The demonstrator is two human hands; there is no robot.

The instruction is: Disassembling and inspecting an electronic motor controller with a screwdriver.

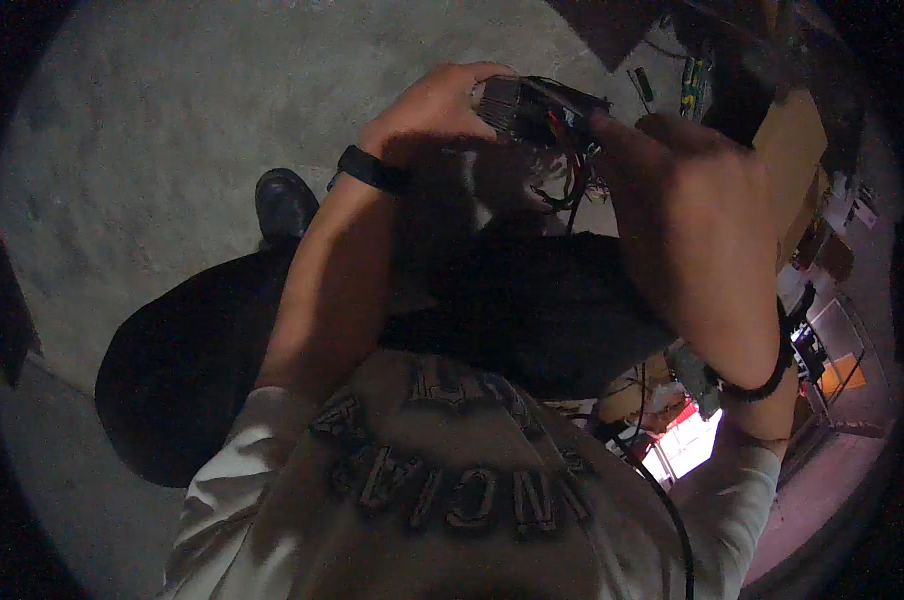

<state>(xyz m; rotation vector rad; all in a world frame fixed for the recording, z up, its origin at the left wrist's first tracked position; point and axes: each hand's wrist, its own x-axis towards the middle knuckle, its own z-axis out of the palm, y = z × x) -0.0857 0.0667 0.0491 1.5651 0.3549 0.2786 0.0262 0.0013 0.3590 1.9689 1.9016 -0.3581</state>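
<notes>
A dark, boxy electronic unit [544,112] with fin-like metal ribs at one end is held out in front of me. Red and dark wires [572,180] hang from its near side. My left hand [434,108], with a black band at the wrist, grips the ribbed end, thumb below and fingers over the top. At the opposite end is my right hand [700,215], its fingers bent toward the unit's right edge. Shadow and the back of that hand hide its fingertips, so what they pinch, if anything, cannot be made out.
Beyond my right hand lie a thin dark tool [643,86], a green-and-yellow object [690,88] and a cardboard piece [794,150]. Loose parts and an orange item [840,374] clutter the right side. A black cable [676,510] runs by my right arm. My shoe [285,204] rests on the grey floor [192,110].
</notes>
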